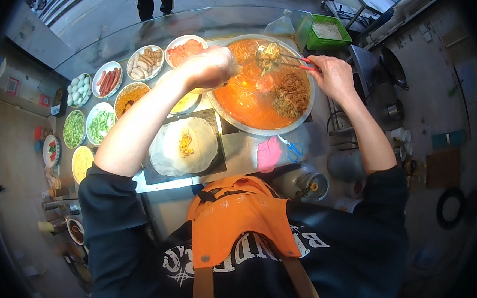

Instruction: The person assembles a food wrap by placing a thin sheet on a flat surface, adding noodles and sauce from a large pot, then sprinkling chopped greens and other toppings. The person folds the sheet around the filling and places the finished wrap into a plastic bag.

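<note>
My right hand (pixel 333 77) is closed on the red handles of a pair of tongs (pixel 305 63). At their far end, a clump of noodle-like strands (pixel 268 54) is lifted over a wide round metal pan (pixel 313 98) of orange-red broth. Inside the pan lie pale strands and a dark brown shredded heap (pixel 291 95). My left hand (pixel 214 67) is curled by the pan's left rim, brightly lit, and what it grips is hard to make out. Nearer me, a thin pale round wrap (pixel 165 151) with yellow bits (pixel 185 143) in its middle rests on a dark square griddle (pixel 214 175).
Several bowls stand at left, among them eggs (pixel 79 90), sausages (pixel 109 82) and shredded greens (pixel 74 129). A pink cloth (pixel 269 154) and blue-handled scissors (pixel 292 149) lie before the pan. Behind it are a glass screen (pixel 214 19) and a green crate (pixel 327 31). A person's legs (pixel 155 4) show beyond.
</note>
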A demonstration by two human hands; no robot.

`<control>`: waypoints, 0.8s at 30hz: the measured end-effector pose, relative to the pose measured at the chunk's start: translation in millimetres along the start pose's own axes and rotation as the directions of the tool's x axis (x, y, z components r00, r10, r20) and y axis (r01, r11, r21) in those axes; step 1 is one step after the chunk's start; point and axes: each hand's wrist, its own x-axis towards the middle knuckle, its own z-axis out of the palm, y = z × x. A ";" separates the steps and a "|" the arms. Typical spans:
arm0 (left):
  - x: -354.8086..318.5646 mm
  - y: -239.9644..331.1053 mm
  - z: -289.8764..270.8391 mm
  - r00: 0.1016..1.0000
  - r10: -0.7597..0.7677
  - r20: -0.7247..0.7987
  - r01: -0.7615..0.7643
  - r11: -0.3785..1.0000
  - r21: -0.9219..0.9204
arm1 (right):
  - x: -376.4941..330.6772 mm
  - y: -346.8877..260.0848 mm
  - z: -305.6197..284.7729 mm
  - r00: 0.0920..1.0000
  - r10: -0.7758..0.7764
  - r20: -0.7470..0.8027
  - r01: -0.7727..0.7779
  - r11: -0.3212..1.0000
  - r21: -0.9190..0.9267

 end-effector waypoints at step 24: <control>79.5 -19.9 181.2 0.978 -0.117 0.173 0.157 0.959 -0.238 | -44.4 28.4 158.6 0.968 0.207 0.142 -0.214 0.976 0.034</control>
